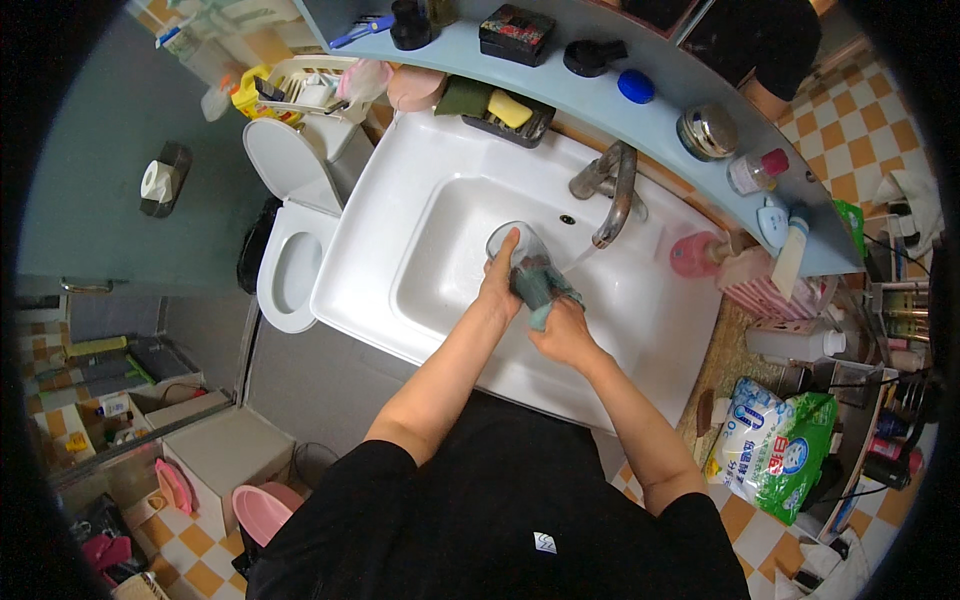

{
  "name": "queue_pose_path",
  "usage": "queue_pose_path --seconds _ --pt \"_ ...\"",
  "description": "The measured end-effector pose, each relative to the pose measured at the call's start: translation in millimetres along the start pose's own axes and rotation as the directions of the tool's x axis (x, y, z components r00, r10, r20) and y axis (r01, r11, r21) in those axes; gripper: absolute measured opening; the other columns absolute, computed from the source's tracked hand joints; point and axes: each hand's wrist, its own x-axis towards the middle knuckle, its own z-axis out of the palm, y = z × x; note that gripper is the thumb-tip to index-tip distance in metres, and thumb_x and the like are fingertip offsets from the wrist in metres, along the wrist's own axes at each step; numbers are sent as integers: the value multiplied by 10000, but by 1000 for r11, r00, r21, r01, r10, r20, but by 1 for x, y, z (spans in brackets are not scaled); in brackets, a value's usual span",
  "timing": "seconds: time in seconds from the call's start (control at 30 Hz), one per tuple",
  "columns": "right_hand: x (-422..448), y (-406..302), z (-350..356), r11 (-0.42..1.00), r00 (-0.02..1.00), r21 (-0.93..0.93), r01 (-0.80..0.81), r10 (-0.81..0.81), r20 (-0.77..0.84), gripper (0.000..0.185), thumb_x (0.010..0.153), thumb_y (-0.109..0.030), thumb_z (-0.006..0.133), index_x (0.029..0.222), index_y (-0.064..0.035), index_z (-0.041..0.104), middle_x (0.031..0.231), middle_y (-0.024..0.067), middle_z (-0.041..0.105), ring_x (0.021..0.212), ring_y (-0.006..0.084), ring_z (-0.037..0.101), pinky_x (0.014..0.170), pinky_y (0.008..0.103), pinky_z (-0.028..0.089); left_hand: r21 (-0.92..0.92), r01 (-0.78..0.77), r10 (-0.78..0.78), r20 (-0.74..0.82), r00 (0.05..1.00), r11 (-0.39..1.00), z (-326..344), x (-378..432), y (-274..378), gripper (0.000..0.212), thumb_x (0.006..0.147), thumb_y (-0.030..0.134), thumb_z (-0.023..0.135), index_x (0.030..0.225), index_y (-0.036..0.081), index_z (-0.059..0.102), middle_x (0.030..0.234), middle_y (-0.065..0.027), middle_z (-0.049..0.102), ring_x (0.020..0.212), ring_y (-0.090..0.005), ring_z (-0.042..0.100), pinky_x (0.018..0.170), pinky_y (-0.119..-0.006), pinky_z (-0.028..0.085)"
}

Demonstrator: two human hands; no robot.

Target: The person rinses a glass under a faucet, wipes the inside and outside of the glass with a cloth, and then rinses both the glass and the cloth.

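Over the white washbasin (442, 262), my left hand (501, 283) grips a clear, see-through vessel (516, 235), perhaps a cup or jar, with the thumb along its side. Its round end points away from me, towards the back of the basin. My right hand (564, 330) holds a wet-looking green cloth (551, 292) bunched against the near part of the vessel. The cloth and fingers hide that part, so its full shape cannot be told. From the metal faucet (619, 202), bent over the basin, a thin stream of water falls beside the cloth.
A blue shelf (465, 45) with bottles and jars overhangs the back. Behind the basin a yellow soap bar (510, 109) rests on a black dish (536, 127). A pink pump bottle (694, 253) stands right. The toilet (289, 270) is left, a detergent bag (772, 450) lower right.
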Motion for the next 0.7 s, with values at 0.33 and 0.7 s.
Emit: queue_pose_path --seconds 0.33,0.7 --pt "7 -9 -16 -226 950 973 -44 291 110 307 767 -57 619 1063 8 568 1094 145 610 1058 272 556 970 342 417 -97 60 -41 184 982 993 28 -38 3 726 812 498 714 1289 29 431 1178 -184 548 1061 -317 576 934 -471 505" --pt "2 15 6 838 998 546 1 31 -50 500 747 -95 641 1221 9 522 1193 178 583 1119 318 547 995 376 429 86 -66 69 -35 997 994 10 -19 -8 628 863 473 664 1269 30 481 1149 -183 592 1045 -325 593 944 -481 493"
